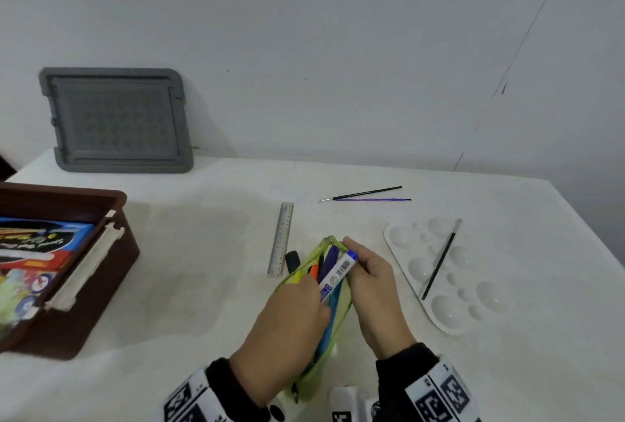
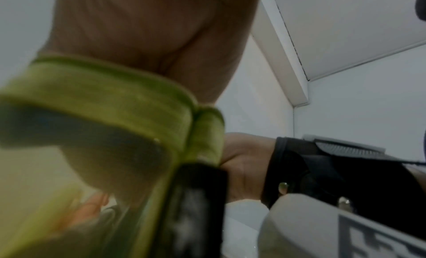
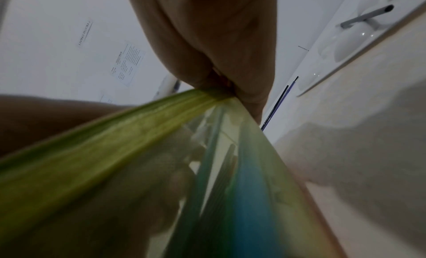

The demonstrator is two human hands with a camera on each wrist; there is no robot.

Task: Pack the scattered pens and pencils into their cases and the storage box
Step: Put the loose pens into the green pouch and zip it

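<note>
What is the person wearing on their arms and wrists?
Both hands are bare. The left hand and the right hand come out of black sleeves. Each wrist carries a white camera band printed with black square code markings.

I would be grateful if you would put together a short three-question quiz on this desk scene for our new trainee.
1. True or false: the translucent green zip pencil case is held by both hands.
2. Which lies across the white plastic paint palette? A) the clear plastic ruler B) a black-handled paintbrush C) a pair of scissors
3. Fill in: the grey plastic lid leans against the ____.

Key: 1 true, the left hand grips its side and the right hand pinches its far end. 2 B. 3 wall.
</note>
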